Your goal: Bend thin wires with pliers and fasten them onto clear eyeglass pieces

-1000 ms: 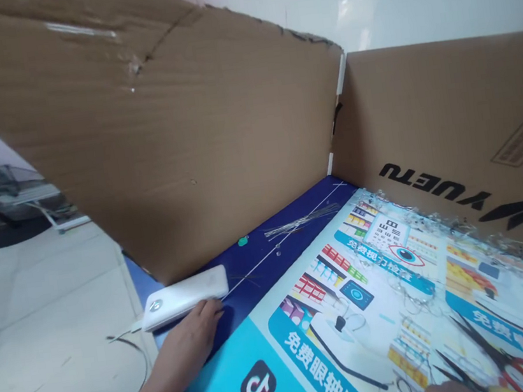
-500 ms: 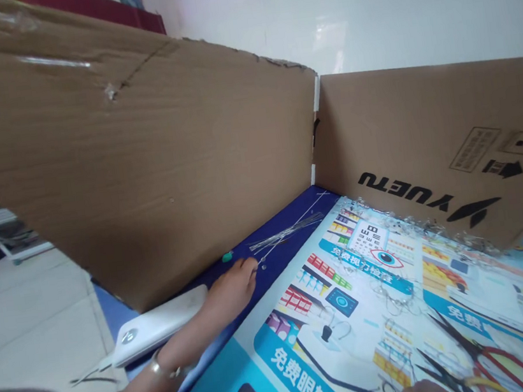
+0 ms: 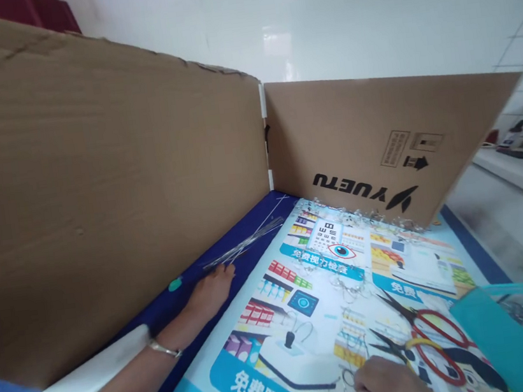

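My left hand (image 3: 213, 289) reaches along the blue strip of table, its fingers closed on the near end of a bundle of thin silvery wires (image 3: 259, 231). A bracelet (image 3: 163, 348) circles that wrist. At the bottom, my right hand (image 3: 392, 384) is curled closed beside a small bent wire loop (image 3: 348, 382); what its fingers hold, if anything, is hidden. Close to its right lie red-handled scissors (image 3: 440, 330) and a pair of pliers or cutters with yellow and red handles (image 3: 413, 346).
Cardboard panels (image 3: 143, 173) wall the left and back. Clear bent wire pieces (image 3: 356, 219) lie along the back of the printed sheet (image 3: 261, 376). A white device (image 3: 83, 380) lies under my left forearm. A teal pouch or box (image 3: 505, 331) sits right, and a small green piece (image 3: 175, 284) lies left.
The view has turned right, bringing the teal item and more of my right hand into sight. My left hand stays at the near end of the wires, its fingertips now over them.
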Available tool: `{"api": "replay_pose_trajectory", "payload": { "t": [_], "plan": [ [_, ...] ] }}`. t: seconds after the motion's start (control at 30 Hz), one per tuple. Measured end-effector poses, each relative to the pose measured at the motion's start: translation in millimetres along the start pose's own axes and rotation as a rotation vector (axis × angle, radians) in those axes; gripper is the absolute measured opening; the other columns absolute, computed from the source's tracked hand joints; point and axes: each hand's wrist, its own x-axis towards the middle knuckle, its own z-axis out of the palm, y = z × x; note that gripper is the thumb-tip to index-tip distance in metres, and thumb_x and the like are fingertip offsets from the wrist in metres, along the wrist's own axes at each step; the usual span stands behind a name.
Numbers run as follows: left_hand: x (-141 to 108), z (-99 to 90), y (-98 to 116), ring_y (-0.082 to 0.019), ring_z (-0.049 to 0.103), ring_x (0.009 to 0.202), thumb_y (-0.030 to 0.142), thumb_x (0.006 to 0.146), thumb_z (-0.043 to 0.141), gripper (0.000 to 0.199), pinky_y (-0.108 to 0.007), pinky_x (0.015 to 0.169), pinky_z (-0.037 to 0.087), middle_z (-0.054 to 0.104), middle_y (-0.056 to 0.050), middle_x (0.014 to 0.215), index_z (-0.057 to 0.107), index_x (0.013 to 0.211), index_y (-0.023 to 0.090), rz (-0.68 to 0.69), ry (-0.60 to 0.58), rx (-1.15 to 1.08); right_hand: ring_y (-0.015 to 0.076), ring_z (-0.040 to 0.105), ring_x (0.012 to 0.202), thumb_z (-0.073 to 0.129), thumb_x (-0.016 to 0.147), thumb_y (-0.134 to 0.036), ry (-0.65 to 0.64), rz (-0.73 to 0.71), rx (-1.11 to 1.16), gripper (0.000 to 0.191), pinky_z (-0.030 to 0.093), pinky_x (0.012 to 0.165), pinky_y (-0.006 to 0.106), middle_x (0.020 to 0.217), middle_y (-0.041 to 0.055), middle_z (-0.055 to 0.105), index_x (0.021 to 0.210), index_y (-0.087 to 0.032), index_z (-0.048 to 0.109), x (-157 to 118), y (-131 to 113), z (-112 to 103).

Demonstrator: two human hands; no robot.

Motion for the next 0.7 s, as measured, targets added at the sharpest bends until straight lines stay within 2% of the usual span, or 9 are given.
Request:
{"api": "replay_pose_trajectory", "payload": {
  "t": [0.17, 0.3, 0.4, 0.53, 0.7],
  "plan": [
    [6.8, 2.2, -2.7, -0.029, 0.063, 0.077, 0.036, 0.091, 0.028, 0.038, -0.037, 0.063, 0.048, 0.062, -0.019, 0.087, 0.054, 0.099, 0.01, -0.003, 0.01, 0.033, 0.0116, 0.055, 0.068, 0.042, 0.083, -0.021, 0.022, 0.031, 0.0, 0.015, 0.037, 0.059, 0.019, 0.074, -0.0008, 0.06, 0.077, -0.023, 0.055, -1.8, -4.2, 3.2],
    [4.5, 1.8, -2.7, -0.03, 0.063, 0.077, 0.04, 0.09, 0.029, 0.04, -0.038, 0.064, 0.047, 0.064, -0.018, 0.088, 0.056, 0.096, 0.011, 0.007, 0.028, 0.039, 0.013, 0.056, 0.068, 0.043, 0.081, -0.022, -0.006, 0.066, -0.009, 0.015, 0.036, 0.059, 0.02, 0.075, 0.0002, 0.061, 0.076, -0.022, 0.056, -0.9, -6.9, -0.1],
    [2.3, 2.2, -4.1, -0.031, 0.063, 0.079, 0.043, 0.089, 0.029, 0.043, -0.039, 0.065, 0.046, 0.066, -0.017, 0.084, 0.058, 0.094, 0.012, 0.025, 0.043, 0.027, 0.0134, 0.056, 0.071, 0.041, 0.082, -0.022, 0.027, 0.066, 0.031, 0.016, 0.037, 0.062, 0.021, 0.075, 0.0007, 0.062, 0.077, -0.022, 0.057, -1.1, -7.2, -3.4],
    [2.9, 5.5, -7.1, -0.033, 0.062, 0.082, 0.046, 0.089, 0.028, 0.046, -0.041, 0.067, 0.045, 0.066, -0.018, 0.085, 0.059, 0.091, 0.012, 0.045, 0.061, -0.012, 0.0136, 0.055, 0.074, 0.039, 0.084, -0.022, 0.082, 0.082, 0.091, 0.019, 0.038, 0.067, 0.022, 0.077, 0.0006, 0.062, 0.08, -0.023, 0.057, -2.3, -7.3, -5.2],
    [1.9, 7.3, -8.3, -0.033, 0.062, 0.081, 0.053, 0.085, 0.034, 0.048, -0.039, 0.066, 0.045, 0.065, -0.018, 0.085, 0.059, 0.087, 0.012, 0.034, 0.079, -0.12, 0.0135, 0.054, 0.073, 0.04, 0.085, -0.023, 0.076, 0.074, 0.08, 0.018, 0.037, 0.065, 0.022, 0.077, 0.0002, 0.061, 0.08, -0.023, 0.057, -2.8, -6.5, -1.1]
  ]
}}
